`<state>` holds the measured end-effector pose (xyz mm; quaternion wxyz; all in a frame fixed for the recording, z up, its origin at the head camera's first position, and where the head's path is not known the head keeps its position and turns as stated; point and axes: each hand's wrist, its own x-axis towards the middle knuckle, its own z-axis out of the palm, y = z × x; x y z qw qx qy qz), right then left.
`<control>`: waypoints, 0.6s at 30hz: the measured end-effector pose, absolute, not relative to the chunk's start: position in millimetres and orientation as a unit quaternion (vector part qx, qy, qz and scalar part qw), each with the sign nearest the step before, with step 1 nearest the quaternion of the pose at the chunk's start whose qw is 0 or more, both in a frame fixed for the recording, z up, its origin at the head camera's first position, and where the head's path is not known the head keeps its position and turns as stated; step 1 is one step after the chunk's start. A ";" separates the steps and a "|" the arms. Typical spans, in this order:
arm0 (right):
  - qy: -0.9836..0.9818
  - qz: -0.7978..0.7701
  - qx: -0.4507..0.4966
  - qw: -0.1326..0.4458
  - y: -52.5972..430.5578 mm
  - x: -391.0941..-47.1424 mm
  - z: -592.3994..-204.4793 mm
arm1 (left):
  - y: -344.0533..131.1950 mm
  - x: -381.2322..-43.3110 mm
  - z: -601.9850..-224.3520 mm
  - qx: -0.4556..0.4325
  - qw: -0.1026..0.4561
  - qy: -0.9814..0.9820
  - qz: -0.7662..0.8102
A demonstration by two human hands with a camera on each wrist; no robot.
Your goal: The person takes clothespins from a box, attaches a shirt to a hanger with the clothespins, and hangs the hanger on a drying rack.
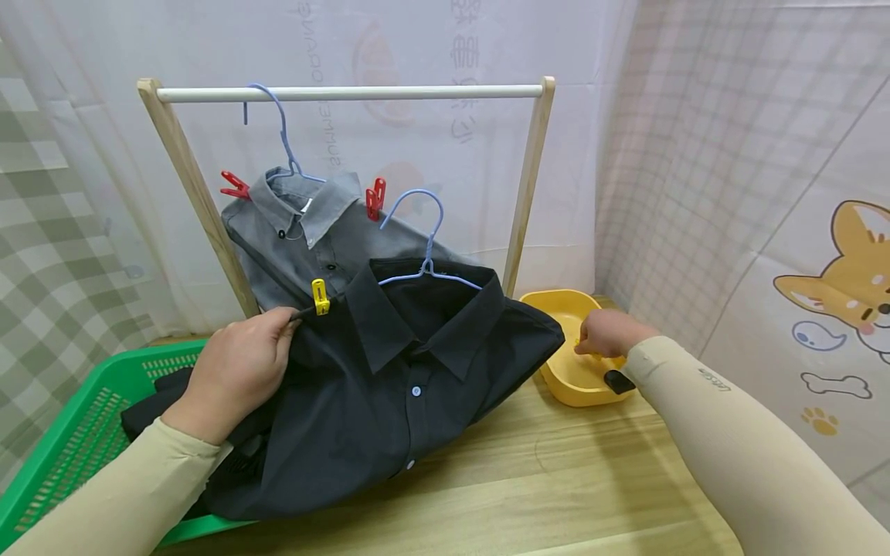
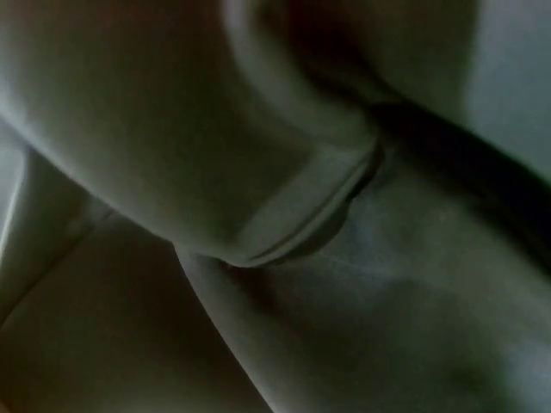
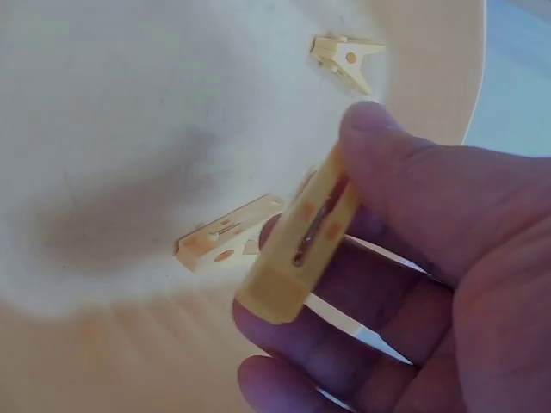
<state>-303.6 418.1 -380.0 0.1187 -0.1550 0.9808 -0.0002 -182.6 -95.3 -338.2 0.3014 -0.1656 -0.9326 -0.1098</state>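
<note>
A black shirt (image 1: 375,409) hangs on a blue hanger (image 1: 429,255) whose hook is free of the rail. My left hand (image 1: 239,371) pinches the shirt's shoulder at the left, just beside a yellow clothespin (image 1: 320,297) clipped there. Dark cloth fills the left wrist view. Over the yellow basin (image 1: 580,394) is my right hand (image 1: 612,333). In the right wrist view it holds a yellow clothespin (image 3: 301,237) between thumb and fingers. Two more clothespins lie in the basin, one near the fingers (image 3: 228,232) and another clothespin (image 3: 349,58) by the wall.
Behind, a grey shirt (image 1: 306,224) hangs by a blue hanger from the white rail (image 1: 348,93) of a wooden rack, with red clothespins (image 1: 375,199) at its shoulders. A green basket (image 1: 62,432) with dark cloth stands at the left on the wooden table (image 1: 556,479).
</note>
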 end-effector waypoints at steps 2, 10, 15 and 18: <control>0.982 -0.002 -0.153 0.111 418.0 -303.1 -379.1 | -95.2 -182.6 -338.2 -0.164 0.299 -0.934 -0.110; 0.989 -0.040 -0.133 0.056 416.2 -301.8 -375.6 | -94.7 -182.1 -337.6 -0.160 0.292 -0.936 -0.111; 0.990 -0.088 -0.110 0.016 409.7 -299.2 -367.4 | -94.7 -181.8 -336.5 -0.156 0.285 -0.939 -0.112; 0.988 -0.112 -0.108 -0.011 404.9 -297.0 -362.0 | -94.7 -181.9 -336.5 -0.156 0.284 -0.939 -0.112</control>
